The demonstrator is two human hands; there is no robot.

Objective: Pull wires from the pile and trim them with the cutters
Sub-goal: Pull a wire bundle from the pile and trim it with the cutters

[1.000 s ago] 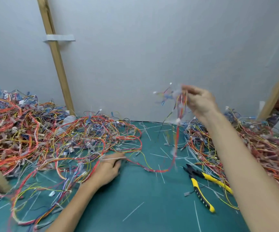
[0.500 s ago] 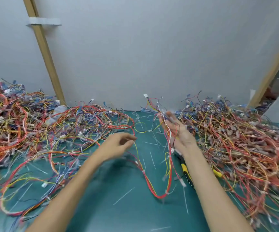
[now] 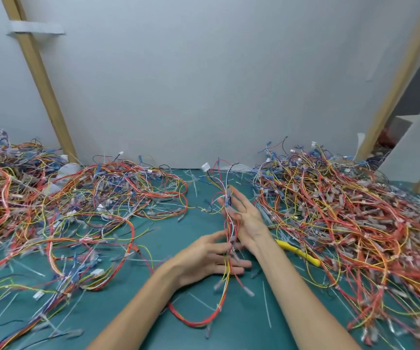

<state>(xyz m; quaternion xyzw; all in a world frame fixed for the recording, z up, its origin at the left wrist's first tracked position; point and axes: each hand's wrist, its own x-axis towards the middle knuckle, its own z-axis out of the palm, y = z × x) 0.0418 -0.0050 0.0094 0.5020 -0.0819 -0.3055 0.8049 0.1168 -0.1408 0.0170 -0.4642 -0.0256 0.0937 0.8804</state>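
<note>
Wire bundle (image 3: 229,223): thin multicoloured strand with a white connector at its far end, held upright between the two hands at mid green surface (image 3: 193,223), red lower loop trailing onto the surface. Left hand (image 3: 210,258): fingers straight and spread, tips touching the bundle; right hand (image 3: 245,218): palm flat, fingers straight, bundle lying against it. Cutters (image 3: 298,251): only a yellow handle shows, on the surface just right of the right wrist, at the edge of the right wire pile (image 3: 350,223); left wire pile (image 3: 72,205) opposite

Green mat (image 3: 193,223) bears wire piles (image 3: 77,198), seemingly cutters (image 3: 299,251).
</note>
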